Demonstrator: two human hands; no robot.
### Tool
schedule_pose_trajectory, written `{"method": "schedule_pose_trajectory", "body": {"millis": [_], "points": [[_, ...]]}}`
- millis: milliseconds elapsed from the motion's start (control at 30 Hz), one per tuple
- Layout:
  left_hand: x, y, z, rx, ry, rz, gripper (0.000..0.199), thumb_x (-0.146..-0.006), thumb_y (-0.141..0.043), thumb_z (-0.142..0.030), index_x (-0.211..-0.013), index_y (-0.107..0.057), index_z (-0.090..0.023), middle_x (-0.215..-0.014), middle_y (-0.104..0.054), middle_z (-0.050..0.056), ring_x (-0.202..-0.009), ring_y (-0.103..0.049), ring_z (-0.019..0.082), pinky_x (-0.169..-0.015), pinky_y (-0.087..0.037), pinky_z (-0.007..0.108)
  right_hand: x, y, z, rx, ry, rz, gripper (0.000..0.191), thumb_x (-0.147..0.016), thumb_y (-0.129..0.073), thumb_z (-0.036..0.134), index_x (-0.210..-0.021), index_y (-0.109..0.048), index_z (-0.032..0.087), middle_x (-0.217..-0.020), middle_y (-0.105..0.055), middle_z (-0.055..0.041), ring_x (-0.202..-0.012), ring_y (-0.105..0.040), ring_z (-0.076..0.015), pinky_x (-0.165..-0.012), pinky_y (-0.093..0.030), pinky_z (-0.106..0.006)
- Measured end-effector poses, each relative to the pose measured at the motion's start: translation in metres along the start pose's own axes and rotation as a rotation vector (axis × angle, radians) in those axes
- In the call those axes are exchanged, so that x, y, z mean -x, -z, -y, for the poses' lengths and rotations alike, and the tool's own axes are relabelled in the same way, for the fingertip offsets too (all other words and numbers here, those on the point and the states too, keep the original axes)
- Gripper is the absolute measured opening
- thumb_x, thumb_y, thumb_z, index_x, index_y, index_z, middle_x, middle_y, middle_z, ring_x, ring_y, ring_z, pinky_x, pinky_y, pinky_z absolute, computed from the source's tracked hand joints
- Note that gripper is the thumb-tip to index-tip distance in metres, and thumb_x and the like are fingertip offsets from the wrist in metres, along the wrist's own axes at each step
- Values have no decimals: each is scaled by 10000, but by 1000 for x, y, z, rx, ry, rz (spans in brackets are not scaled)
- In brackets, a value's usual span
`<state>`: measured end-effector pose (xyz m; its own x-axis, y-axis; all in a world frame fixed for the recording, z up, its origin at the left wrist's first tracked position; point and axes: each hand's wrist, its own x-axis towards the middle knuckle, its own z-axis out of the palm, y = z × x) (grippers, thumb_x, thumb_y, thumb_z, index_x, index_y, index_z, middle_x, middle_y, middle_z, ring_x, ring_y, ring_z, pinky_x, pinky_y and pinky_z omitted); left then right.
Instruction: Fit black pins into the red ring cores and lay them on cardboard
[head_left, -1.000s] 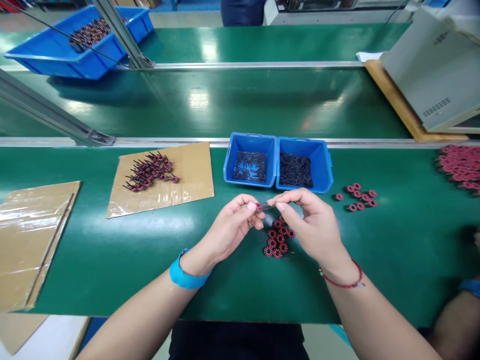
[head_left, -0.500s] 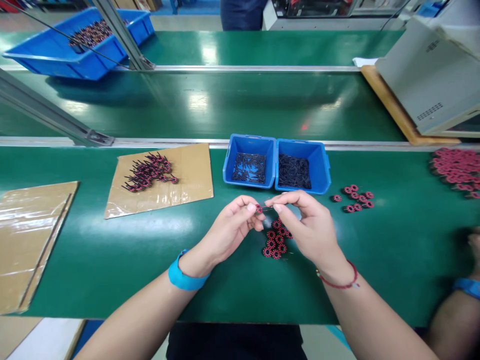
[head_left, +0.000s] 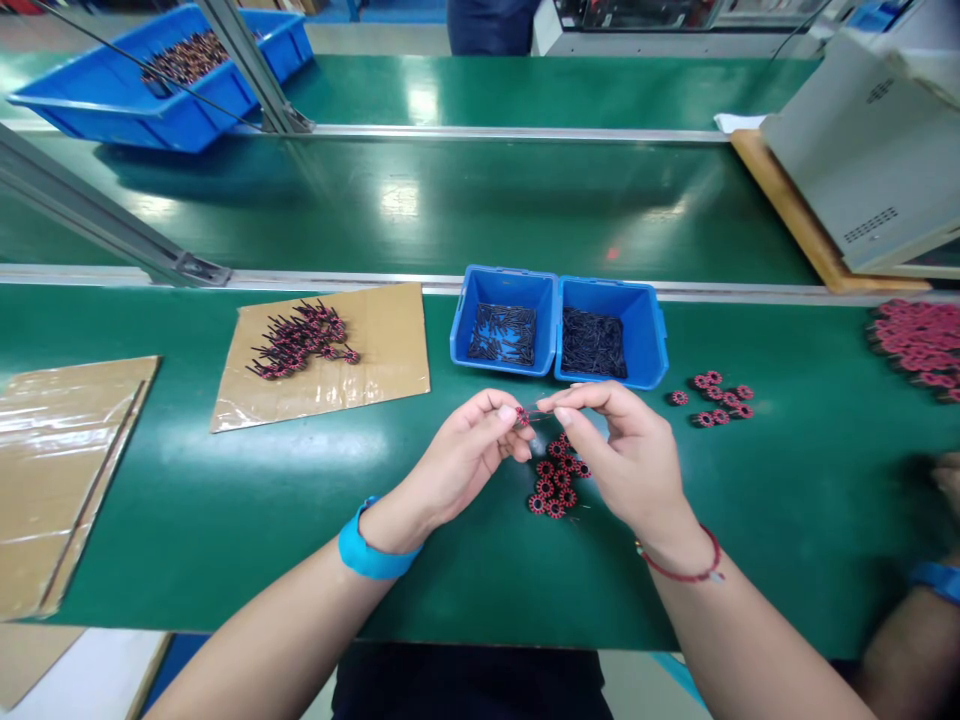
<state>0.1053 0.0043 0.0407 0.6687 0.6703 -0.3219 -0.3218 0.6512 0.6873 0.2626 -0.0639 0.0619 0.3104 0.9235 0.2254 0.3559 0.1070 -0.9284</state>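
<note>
My left hand (head_left: 480, 440) pinches a small red-and-black ring-shaped coil (head_left: 523, 416) between thumb and fingertips. Thin wire leads stick out from the coil toward the right. At their far end my right hand (head_left: 626, 445) is closed, thumb against forefinger, on the wire leads (head_left: 541, 411). Whether a sleeve is also between those fingertips is too small to tell. Just below the hands lies a cluster of similar coils (head_left: 553, 485), partly covered by my right hand. Beyond the hands stand two blue bins, a left bin (head_left: 459, 340) and a right bin (head_left: 654, 355), both holding short black tubes.
Coils with black-sleeved leads (head_left: 300, 340) lie on a cardboard sheet (head_left: 390, 350). More loose coils (head_left: 720, 398) and a large red pile (head_left: 919, 340) are to the right. Another person's forearm (head_left: 919, 640) shows at the right edge. Metal struts (head_left: 165, 250) rise at left.
The view has shifted slightly. Both hands keep nearly the same pose, with the coil still in the left fingertips and the right fingertips at its leads.
</note>
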Motion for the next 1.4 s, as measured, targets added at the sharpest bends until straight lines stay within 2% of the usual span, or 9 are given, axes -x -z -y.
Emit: {"method": "schedule_pose_trajectory", "body": {"millis": [300, 500, 700, 1100, 1233, 1300, 1400], "points": [[2, 0, -1, -31, -17, 43, 220, -821, -771, -303, -875, -624, -149, -764, -705, 18, -647, -638, 93, -654, -489, 211, -2, -1, -3, 26, 8, -3, 38, -893, -666, 219, -867, -689, 235, -903, -760, -4, -874, -689, -162, -806, -524, -322], [3, 3, 1, -70, -54, 90, 225, -869, -725, -304, -1060, -707, -189, -824, -705, 17, -698, -635, 100, -699, -489, 233, -3, 0, -2, 38, 69, 18, 73, -899, -647, 195, -848, -677, 237, -890, -738, 6, -877, -678, -153, -829, -522, -318], [2, 5, 2, -60, -68, 78, 174, -880, -712, -298, -1018, -743, -196, -815, -697, 18, -700, -619, 100, -698, -477, 236, -2, -1, -2, 78, 87, 7, 150, -894, -605, 146, -985, -685, 235, -978, -729, -18, -948, -676, -170, -853, -537, -340], [2, 4, 3, -87, -87, 71, 154, -866, -729, -306, -988, -740, -213, -840, -679, 6, -689, -608, 93, -693, -465, 241, 1, -6, -7, 131, 124, 9, 121, -894, -614, 130, -904, -643, 246, -961, -726, 4, -930, -671, -157, -853, -518, -350], [3, 6, 5, -130, -102, 76, 127, -874, -719, -294, -983, -743, -232, -875, -673, -1, -709, -604, 91, -710, -463, 243, 1, -8, -7, 240, 214, -36, 107, -892, -620, 124, -899, -632, 230, -938, -734, -11, -914, -678, -174, -843, -510, -373], [3, 6, 6, -150, -113, 74, 128, -879, -713, -286, -993, -745, -238, -880, -670, -2, -720, -603, 91, -715, -463, 242, 1, -9, -7, 341, 308, -75, 92, -894, -624, 123, -893, -621, 215, -908, -740, -22, -882, -681, -181, -841, -500, -384], [3, 4, 7, -141, -115, 64, 146, -868, -724, -285, -1002, -748, -231, -854, -667, -7, -704, -600, 87, -704, -457, 233, 0, -12, -7, 543, 453, -125, 86, -896, -631, 123, -873, -608, 203, -882, -751, -27, -863, -689, -189, -917, -468, -418]]}}
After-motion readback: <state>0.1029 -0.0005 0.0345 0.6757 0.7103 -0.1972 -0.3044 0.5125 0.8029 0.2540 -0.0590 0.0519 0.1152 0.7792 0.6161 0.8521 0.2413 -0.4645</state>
